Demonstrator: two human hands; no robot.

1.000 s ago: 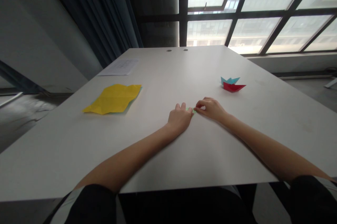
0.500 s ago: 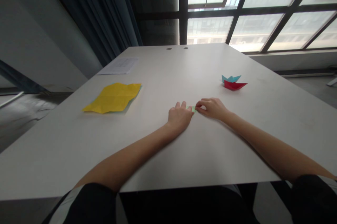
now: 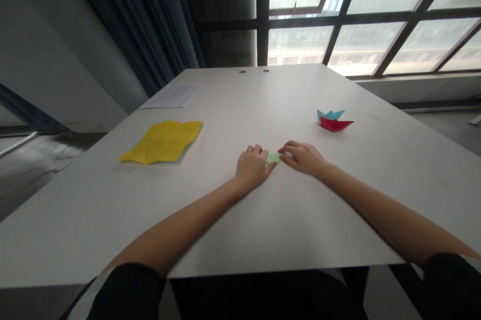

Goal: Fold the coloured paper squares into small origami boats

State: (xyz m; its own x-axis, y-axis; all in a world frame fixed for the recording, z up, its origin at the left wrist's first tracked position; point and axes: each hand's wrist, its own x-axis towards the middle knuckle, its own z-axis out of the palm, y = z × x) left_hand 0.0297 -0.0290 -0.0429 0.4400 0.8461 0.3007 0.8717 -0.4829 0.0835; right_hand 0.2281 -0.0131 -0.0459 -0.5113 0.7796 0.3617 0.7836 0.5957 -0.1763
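Between my two hands, low on the white table (image 3: 225,220), a small piece of light green folded paper (image 3: 274,158) shows. My left hand (image 3: 252,166) grips its left end, thumb along the near edge and fingers curled over the far side. At the right end, my right hand (image 3: 303,157) pinches the paper between thumb and fingertips. Both ends of the paper are hidden under the fingers. Ahead and to the right of my right hand stand a red paper boat (image 3: 334,124) and, just behind it, a light blue paper boat (image 3: 331,114).
Yellow paper (image 3: 165,142) with creases lies on the left, a bluish sheet peeking out beneath it. Farther back is a printed white sheet (image 3: 171,95) at the table's left edge. Dark blue curtains (image 3: 150,24) and a large window stand beyond the table.
My left hand has shifted slightly left, and its thumb has come down along the near edge. More of the green paper now shows between my hands. The boats and yellow paper stay put.
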